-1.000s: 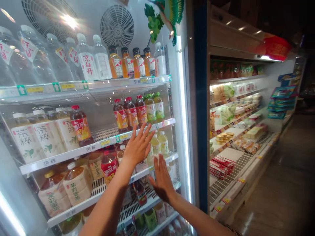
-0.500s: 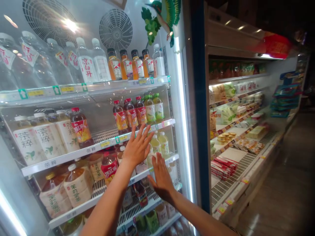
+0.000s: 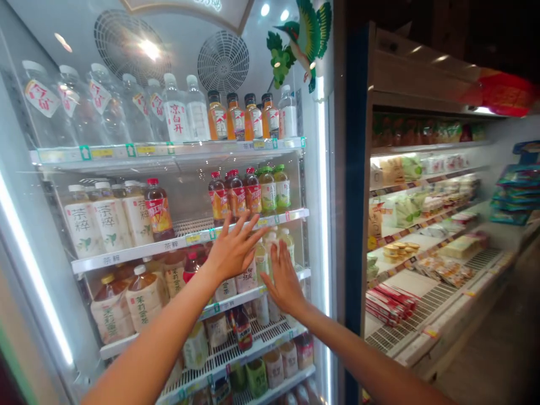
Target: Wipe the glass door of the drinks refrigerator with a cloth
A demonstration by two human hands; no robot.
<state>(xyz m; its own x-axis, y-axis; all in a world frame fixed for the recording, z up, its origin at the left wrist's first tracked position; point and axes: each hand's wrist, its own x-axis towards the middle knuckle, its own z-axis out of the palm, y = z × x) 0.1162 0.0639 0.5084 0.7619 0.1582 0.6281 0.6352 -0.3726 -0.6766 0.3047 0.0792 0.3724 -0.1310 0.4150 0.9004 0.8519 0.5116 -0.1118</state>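
Note:
Both hands are raised in front of a lit drinks fridge [image 3: 327, 225]. My left hand [image 3: 236, 247] has its fingers spread, and its tips overlap the price rail [image 3: 177, 243] below the red-capped tea bottles [image 3: 219, 199]. Lower and to the right is my right hand [image 3: 284, 278], fingers straight and thumb apart, in front of pale yellow bottles [image 3: 287, 244] that it partly hides. Neither hand holds anything. Reflections suggest glass before the shelves; whether the palms touch it I cannot tell. A red-labelled bottle [image 3: 159, 211] stands left of a gap on the same shelf.
Clear water bottles [image 3: 101, 107] and orange drinks [image 3: 253, 118] line the top shelf. Large tea jugs [image 3: 143, 298] stand lower left. A bird sticker [image 3: 306, 34] is at the upper right. Beyond a dark post [image 3: 358, 214], an open chiller [image 3: 426, 236] holds packaged food beside the aisle.
The view has turned slightly left, so the fridge sits further right and more of its left side shows. Both hands remain spread, a little further right in the picture.

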